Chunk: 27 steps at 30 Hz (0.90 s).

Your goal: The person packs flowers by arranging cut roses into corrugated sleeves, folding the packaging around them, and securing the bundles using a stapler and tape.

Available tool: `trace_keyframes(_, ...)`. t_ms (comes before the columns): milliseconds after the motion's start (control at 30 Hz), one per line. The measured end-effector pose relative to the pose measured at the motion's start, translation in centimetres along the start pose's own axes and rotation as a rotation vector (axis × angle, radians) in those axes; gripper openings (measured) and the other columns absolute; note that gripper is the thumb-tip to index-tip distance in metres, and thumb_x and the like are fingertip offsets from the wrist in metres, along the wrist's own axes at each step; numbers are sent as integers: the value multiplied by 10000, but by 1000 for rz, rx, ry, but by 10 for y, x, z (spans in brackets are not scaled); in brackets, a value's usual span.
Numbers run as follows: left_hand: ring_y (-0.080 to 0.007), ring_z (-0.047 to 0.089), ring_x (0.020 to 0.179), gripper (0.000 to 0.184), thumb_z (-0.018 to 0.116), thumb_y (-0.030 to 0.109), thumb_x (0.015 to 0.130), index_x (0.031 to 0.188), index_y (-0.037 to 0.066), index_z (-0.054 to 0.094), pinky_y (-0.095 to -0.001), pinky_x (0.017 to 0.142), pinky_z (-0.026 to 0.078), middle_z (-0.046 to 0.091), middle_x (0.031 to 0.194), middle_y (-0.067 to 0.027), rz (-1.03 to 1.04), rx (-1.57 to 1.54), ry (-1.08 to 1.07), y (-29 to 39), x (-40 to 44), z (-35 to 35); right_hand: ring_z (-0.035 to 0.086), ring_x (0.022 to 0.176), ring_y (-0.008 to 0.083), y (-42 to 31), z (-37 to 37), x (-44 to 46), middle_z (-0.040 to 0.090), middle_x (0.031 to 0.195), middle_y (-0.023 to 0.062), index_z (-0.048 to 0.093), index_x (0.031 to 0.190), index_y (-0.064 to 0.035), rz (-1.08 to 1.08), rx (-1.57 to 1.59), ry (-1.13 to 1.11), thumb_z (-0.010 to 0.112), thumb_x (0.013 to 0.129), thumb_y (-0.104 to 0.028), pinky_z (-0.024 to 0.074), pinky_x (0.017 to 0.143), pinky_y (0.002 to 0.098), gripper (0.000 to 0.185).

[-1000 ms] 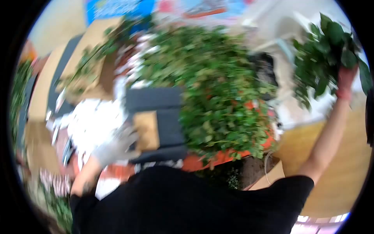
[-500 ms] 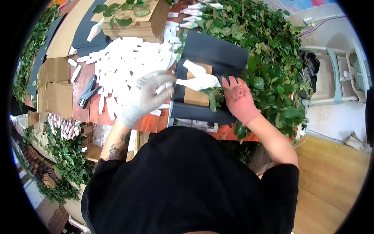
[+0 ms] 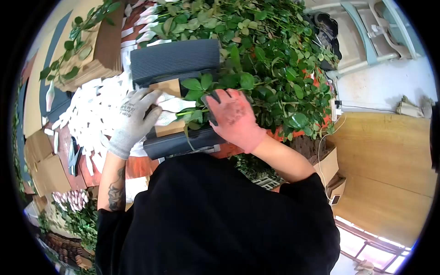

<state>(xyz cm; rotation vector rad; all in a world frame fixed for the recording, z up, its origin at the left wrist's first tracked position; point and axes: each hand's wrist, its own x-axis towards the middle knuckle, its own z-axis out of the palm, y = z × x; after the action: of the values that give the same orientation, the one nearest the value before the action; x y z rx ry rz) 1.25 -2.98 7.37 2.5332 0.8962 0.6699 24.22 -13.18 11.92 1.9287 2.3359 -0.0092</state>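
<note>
My left hand point(image 3: 135, 120), in a grey-white glove, has its thumb and fingertips closed at the tip of a netted flower bud point(image 3: 172, 103). A second netted bud point(image 3: 166, 118) lies just below it, near the thumb. My right hand point(image 3: 234, 120), in a pink glove with dark fingertips, is curled over the leafy stems point(image 3: 197, 114) of these buds; the grip is partly hidden under the palm. Both buds lie over a brown cardboard piece point(image 3: 167, 130) on black corrugated sheets point(image 3: 176, 59).
White sleeves point(image 3: 94, 110) are heaped beside my left hand, with a stapler point(image 3: 73, 156) nearby. Leafy stems point(image 3: 275, 59) cover the table's right part. Stacked cardboard point(image 3: 103, 50) stands at upper left. A chair point(image 3: 362, 34) and a cable point(image 3: 319, 158) are at right.
The view has shifted. My left hand has come onto the netted bud, and my right hand has moved closer to it along the stems. The leafy bunch lifted earlier now lies on the table.
</note>
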Motion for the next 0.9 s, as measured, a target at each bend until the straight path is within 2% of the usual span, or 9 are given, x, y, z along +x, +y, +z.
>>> trace_keyframes(67,-310,567,911,353,645,191,768,1083,34,616,-403,819,441,602,941,-139,-225,-126,-144,2,0,-7,472,1060,280,5,17,4,523,1078,100,562,1117,-131,-25,-10,-30,659,724,-283,389,912,388,432)
trace_keyframes(300,-293,562,846,372,660,186,763,1090,17,609,-396,772,440,593,856,-123,-221,-105,-157,-10,-7,-2,457,1092,271,26,11,2,500,1089,94,558,1048,-164,-294,106,46,575,745,-237,355,962,394,312)
trace_keyframes(367,-312,568,895,381,665,209,763,1089,19,614,-401,812,443,606,922,-141,-203,-35,-143,-9,-7,-6,382,1257,274,40,-6,-3,450,1298,118,477,1281,-117,-170,523,-40,653,781,-318,319,1061,379,568)
trace_keyframes(433,-328,564,952,385,656,201,768,1108,26,613,-402,856,440,605,1004,-156,-136,-31,-25,-3,-9,-9,527,1135,306,67,-13,-8,453,1309,116,468,1278,-81,-112,1085,-76,736,724,-254,405,993,414,639)
trace_keyframes(533,-333,556,992,397,653,191,768,1130,34,607,-404,888,433,598,1059,-163,-82,0,-13,-1,-7,-11,568,1075,300,68,-5,12,491,1279,93,484,1252,-88,-19,745,93,722,726,-258,433,951,399,602)
trace_keyframes(633,-324,560,965,399,662,188,759,1128,47,612,-409,861,439,602,1020,-151,-123,-72,-59,-9,-10,1,585,997,244,33,0,29,550,1200,77,502,1241,-157,-382,47,58,605,777,-269,461,847,327,489)
trace_keyframes(700,-315,564,923,385,667,198,760,1118,67,619,-405,827,446,599,959,-132,-130,-73,-33,-14,-12,9,601,951,225,23,22,36,580,1138,77,506,1223,-172,-521,-69,178,585,781,-282,462,803,328,463)
trace_keyframes(867,-292,565,844,365,681,236,760,1101,117,635,-392,759,458,581,844,-103,-200,-97,-27,-19,-18,13,624,886,222,14,-9,50,612,1067,53,558,1124,-163,-308,144,-114,651,732,-270,470,729,344,417)
trace_keyframes(900,-294,567,841,364,682,244,761,1102,122,635,-392,758,459,581,844,-103,-203,-104,-28,-18,-18,13,627,867,235,25,5,41,618,1060,65,561,1146,-153,-322,138,178,688,712,-266,484,730,338,467)
